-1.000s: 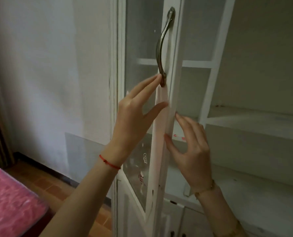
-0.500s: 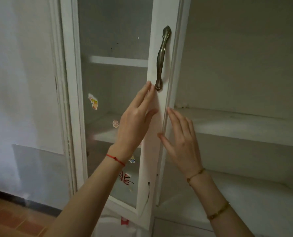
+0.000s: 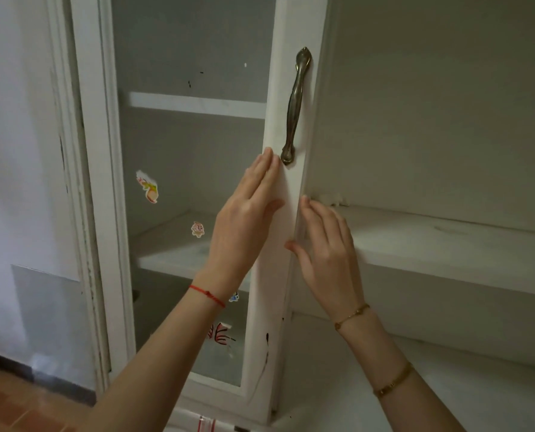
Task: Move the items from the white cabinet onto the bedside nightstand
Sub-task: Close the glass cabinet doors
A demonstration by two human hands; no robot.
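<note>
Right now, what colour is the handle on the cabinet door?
A dull bronze-brown metal, on the white door frame. The handle shows best in the head view.

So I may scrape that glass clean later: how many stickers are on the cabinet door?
4. An orange sticker upper left, a small pink one mid-pane, a blue one peeking beside the left wrist, and a red-and-black one low down. The left forearm may hide more.

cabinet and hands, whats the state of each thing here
glass door: nearly shut, swung across the cabinet's left half
door handle: not gripped
left hand: flat on the door's front, fingers straight
right hand: open, fingers at the door's edge
right-side shelves: uncovered, nothing on them in view
</note>
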